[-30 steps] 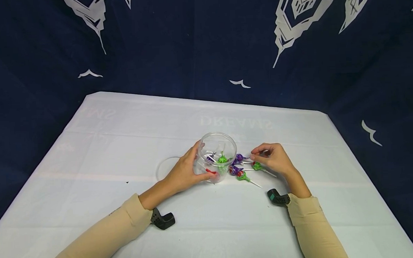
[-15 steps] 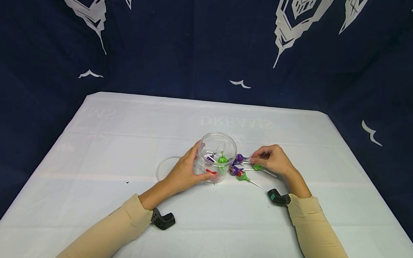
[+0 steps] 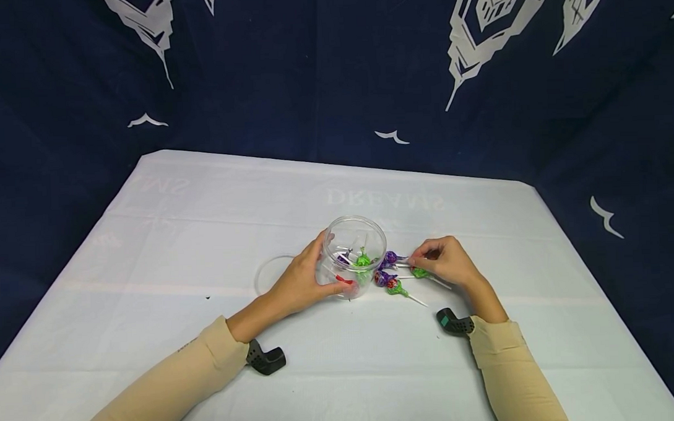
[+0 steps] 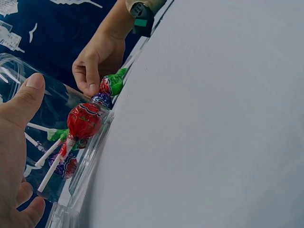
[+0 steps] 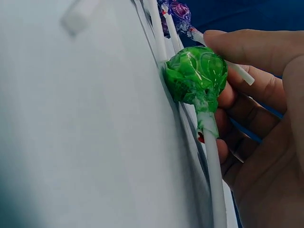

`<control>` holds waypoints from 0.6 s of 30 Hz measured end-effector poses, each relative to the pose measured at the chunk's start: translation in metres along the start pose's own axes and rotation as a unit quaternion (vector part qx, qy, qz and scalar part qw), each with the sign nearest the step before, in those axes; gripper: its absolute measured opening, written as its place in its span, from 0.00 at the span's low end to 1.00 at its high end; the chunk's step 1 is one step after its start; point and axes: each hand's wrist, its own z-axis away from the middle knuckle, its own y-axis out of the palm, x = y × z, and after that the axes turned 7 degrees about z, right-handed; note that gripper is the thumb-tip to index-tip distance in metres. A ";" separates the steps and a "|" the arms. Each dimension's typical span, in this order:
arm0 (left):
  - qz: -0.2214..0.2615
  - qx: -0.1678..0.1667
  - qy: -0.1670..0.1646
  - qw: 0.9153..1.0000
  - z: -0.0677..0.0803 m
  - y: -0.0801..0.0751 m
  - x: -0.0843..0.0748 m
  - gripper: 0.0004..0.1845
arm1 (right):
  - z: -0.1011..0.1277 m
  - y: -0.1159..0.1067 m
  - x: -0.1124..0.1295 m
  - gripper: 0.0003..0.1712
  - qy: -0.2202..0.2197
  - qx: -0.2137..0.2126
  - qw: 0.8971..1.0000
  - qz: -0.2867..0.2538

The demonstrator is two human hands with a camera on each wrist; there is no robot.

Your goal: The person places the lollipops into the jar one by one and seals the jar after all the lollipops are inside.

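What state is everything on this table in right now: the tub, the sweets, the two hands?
Clear tub: upright, open-topped, several lollipops inside.
Lid: off, flat on the table left of the tub.
Left hand: curled round the tub's side.
Right hand: fingertips pinching a lollipop stick.
Purple lollipop: lying beside the tub.
Green lollipop: on the table, against the right hand's fingers.

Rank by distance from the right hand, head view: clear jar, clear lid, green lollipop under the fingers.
From the right hand:
1. green lollipop, beneath its fingers.
2. clear jar, to its left, held by the left hand.
3. clear lid, flat on the cloth beyond the jar.
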 end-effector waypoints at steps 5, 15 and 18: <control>0.001 0.001 -0.007 1.000 0.000 0.000 -0.001 0.59 | 0.000 -0.001 -0.001 0.03 -0.007 -0.005 1.000 -0.004; 0.000 0.000 -0.008 1.000 0.000 0.000 -0.001 0.59 | 0.000 -0.001 -0.003 0.04 -0.029 -0.016 0.999 -0.011; 0.000 0.000 -0.007 1.000 0.000 0.000 -0.001 0.58 | 0.000 0.000 -0.004 0.04 -0.031 -0.022 0.999 -0.014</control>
